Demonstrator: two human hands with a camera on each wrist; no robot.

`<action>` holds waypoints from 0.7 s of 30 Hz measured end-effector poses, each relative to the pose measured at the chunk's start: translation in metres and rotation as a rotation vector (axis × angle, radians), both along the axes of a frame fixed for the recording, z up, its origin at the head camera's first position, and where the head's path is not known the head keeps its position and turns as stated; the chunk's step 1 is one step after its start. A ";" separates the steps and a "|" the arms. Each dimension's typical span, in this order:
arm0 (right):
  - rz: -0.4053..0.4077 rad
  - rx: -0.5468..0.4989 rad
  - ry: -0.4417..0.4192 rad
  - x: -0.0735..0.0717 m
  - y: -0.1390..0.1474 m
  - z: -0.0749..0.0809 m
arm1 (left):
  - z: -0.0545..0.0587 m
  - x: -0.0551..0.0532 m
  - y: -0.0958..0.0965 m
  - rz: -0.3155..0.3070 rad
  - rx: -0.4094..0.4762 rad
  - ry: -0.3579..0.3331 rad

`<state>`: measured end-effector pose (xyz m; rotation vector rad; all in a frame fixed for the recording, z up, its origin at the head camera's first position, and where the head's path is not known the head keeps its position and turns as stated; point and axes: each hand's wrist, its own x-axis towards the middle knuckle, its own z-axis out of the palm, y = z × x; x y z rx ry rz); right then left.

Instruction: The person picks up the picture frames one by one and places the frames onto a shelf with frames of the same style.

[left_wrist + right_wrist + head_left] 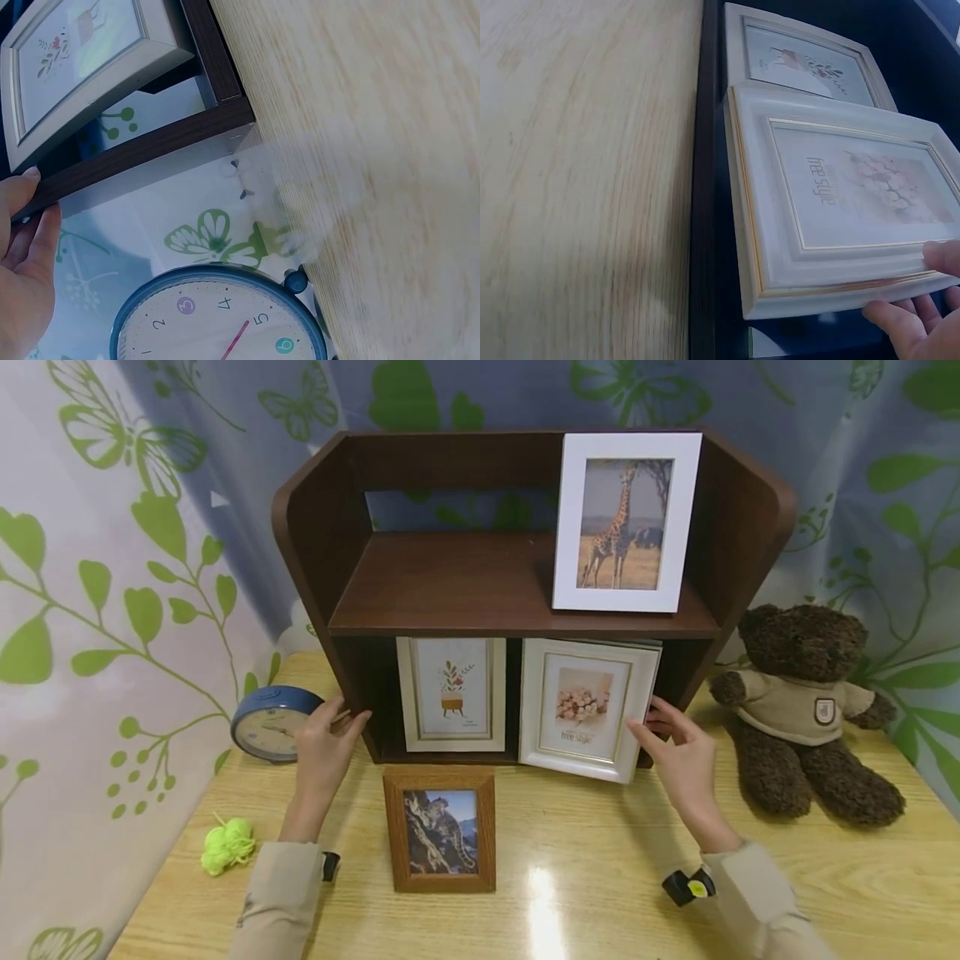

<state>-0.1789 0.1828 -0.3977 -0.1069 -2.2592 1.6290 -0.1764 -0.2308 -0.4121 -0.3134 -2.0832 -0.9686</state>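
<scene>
My right hand (686,756) pinches the right edge of a white picture frame with a flower print (581,706), thumb on its front and fingers behind. That frame leans in the lower compartment of a dark brown shelf (450,572), its lower right corner out past the front edge. My left hand (326,747) grips the front edge of the shelf's left side panel (150,146), with the thumb inside and fingers outside. Left of the flower print stands a cream picture frame with a potted-plant print (452,693), inside the same compartment.
A white giraffe frame (630,522) stands on the upper shelf. In front of the shelf lies a brown wooden frame (441,828). A blue clock (273,724) and green yarn (227,845) are at left, a teddy bear (806,714) at right.
</scene>
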 end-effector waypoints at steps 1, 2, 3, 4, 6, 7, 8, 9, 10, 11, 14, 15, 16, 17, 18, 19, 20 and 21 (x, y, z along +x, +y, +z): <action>-0.004 0.014 0.012 -0.001 -0.001 -0.001 | 0.000 0.000 0.000 0.001 0.000 0.002; -0.005 0.029 0.025 -0.001 -0.002 -0.001 | 0.000 0.000 0.000 0.001 0.001 0.003; -0.008 0.039 0.036 -0.002 -0.003 -0.002 | 0.000 0.000 0.000 0.001 0.002 0.004; -0.007 0.047 0.046 -0.003 -0.004 -0.003 | 0.000 0.000 0.000 0.001 0.001 0.006; -0.010 0.062 0.060 -0.004 -0.005 -0.004 | -0.001 -0.001 0.001 -0.002 0.001 0.005; -0.015 0.062 0.062 -0.005 -0.006 -0.004 | -0.001 -0.001 0.001 -0.002 -0.001 0.005; -0.019 0.061 0.066 -0.005 -0.006 -0.005 | -0.001 -0.001 0.001 -0.006 0.000 0.004; -0.023 0.062 0.070 -0.006 -0.007 -0.005 | -0.002 -0.002 0.001 -0.007 -0.001 0.003; -0.024 0.064 0.076 -0.006 -0.007 -0.006 | -0.002 -0.002 0.001 -0.009 0.001 0.003; -0.024 0.064 0.083 -0.007 -0.008 -0.007 | -0.002 -0.002 0.001 -0.010 0.004 0.002; -0.012 0.077 0.122 -0.009 -0.010 -0.009 | -0.003 -0.002 0.000 -0.005 0.013 -0.001; -0.007 0.089 0.135 -0.009 -0.011 -0.009 | -0.003 -0.001 0.000 -0.002 0.015 -0.003; -0.005 0.101 0.144 -0.010 -0.012 -0.010 | -0.003 -0.001 0.000 0.000 0.018 -0.005; -0.006 0.115 0.151 -0.011 -0.012 -0.011 | -0.003 -0.001 0.000 0.002 0.018 -0.008; -0.009 0.132 0.157 -0.012 -0.013 -0.011 | -0.003 -0.001 -0.001 0.005 0.017 -0.010; -0.013 0.148 0.159 -0.013 -0.013 -0.012 | -0.003 -0.001 -0.001 0.006 0.016 -0.011; -0.016 0.161 0.156 -0.014 -0.014 -0.012 | -0.003 -0.001 -0.001 0.006 0.015 -0.010; -0.019 0.165 0.150 -0.014 -0.015 -0.012 | -0.003 -0.001 -0.001 0.007 0.014 -0.011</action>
